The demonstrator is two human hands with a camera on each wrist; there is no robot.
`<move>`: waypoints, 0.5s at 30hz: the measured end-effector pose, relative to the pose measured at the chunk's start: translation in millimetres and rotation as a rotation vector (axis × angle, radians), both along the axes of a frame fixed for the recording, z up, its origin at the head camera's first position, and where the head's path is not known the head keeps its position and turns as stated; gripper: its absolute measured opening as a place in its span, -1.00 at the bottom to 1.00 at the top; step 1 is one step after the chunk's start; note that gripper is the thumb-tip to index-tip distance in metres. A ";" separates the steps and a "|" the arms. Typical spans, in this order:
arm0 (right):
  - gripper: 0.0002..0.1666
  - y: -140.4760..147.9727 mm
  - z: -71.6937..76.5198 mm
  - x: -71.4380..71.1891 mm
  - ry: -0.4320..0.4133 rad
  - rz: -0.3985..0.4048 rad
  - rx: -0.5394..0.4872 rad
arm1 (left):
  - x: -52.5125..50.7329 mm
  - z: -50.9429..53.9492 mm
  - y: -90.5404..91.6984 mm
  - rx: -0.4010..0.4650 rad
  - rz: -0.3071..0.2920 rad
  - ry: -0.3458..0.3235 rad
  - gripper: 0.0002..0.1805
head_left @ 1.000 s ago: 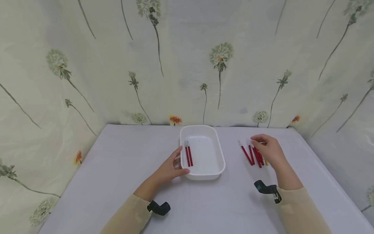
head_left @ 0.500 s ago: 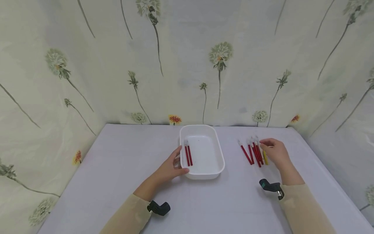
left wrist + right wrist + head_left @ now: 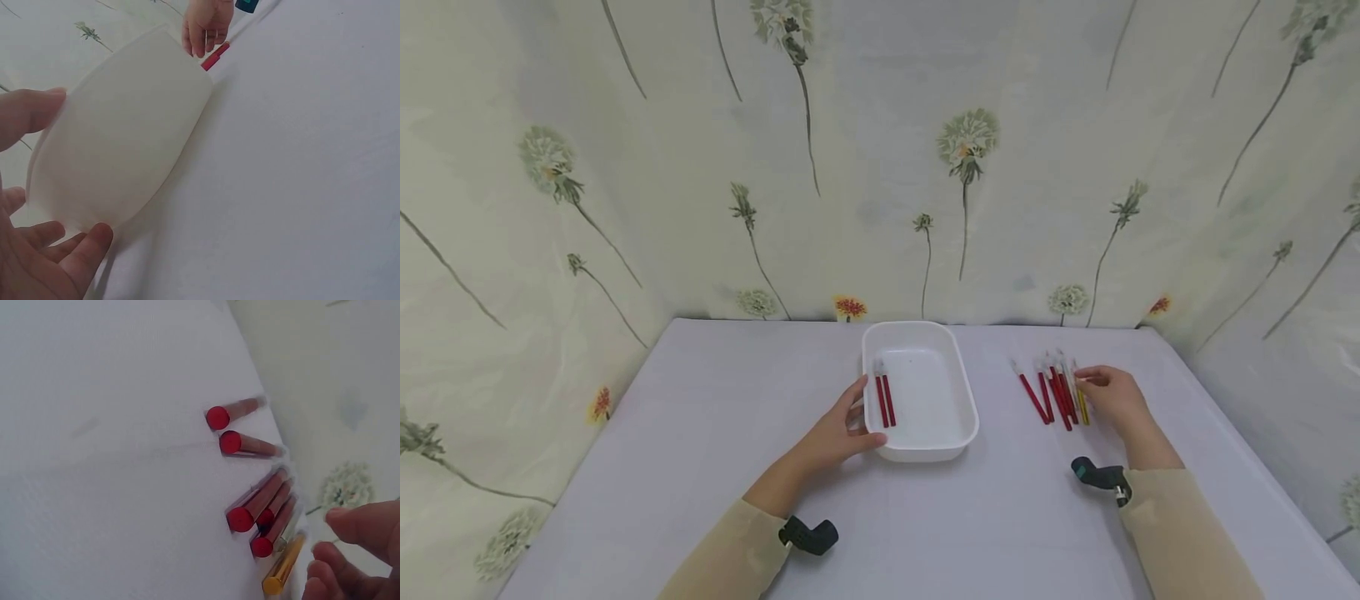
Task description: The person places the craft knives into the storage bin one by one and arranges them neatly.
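My left hand (image 3: 829, 429) holds the near left corner of a white plastic tray (image 3: 931, 392), thumb at its front edge and fingers along its left side. Two red pens (image 3: 889, 402) with clear ends lie side by side inside, by the left wall. To the right, my right hand (image 3: 1116, 400) hovers beside a yellow pen (image 3: 1083, 407) at the right end of a group of red pens (image 3: 1033, 398). In the right wrist view, thumb and fingers (image 3: 340, 569) stand apart just off the far end of the yellow pen (image 3: 286, 564), nothing visible between them.
A pale cloth covers the table (image 3: 760, 375). Behind it hangs a flower-patterned curtain (image 3: 865, 167), which also runs along both sides. Several red pens (image 3: 256, 503) lie close together, some touching, with their clear ends away from me. Small dark cameras (image 3: 808, 535) sit on both wrists.
My right hand has moved right and slightly nearer, from above the red pens to the yellow pen's side, leaving the group uncovered. The left hand and tray have stayed put.
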State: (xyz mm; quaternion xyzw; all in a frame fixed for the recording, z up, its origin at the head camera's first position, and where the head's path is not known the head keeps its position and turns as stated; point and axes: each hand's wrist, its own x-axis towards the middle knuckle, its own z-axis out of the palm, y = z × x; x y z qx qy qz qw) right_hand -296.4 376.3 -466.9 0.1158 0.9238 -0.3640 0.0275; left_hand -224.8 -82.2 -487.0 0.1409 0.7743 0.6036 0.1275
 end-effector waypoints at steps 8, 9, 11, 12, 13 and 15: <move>-0.52 4.4 -7.9 -4.1 -0.066 -0.005 -0.014 | 1.0 2.7 0.3 -0.009 0.006 -0.009 0.13; -0.52 4.9 -8.5 -4.7 -0.067 -0.010 -0.015 | 1.0 2.8 0.3 -0.011 0.007 -0.011 0.13; -0.53 4.9 -8.7 -5.1 -0.072 -0.016 -0.018 | 0.9 2.8 0.3 -0.017 0.009 -0.015 0.14; -0.53 4.8 -8.5 -5.1 -0.076 -0.021 -0.017 | 0.6 2.7 0.3 -0.016 0.008 -0.013 0.14; -0.53 5.1 -8.8 -5.3 -0.077 -0.019 -0.015 | 0.4 2.3 0.2 -0.016 0.008 -0.014 0.14; -0.52 6.4 -9.6 -6.1 -0.084 -0.016 -0.010 | 0.1 2.1 0.3 -0.020 0.011 -0.016 0.14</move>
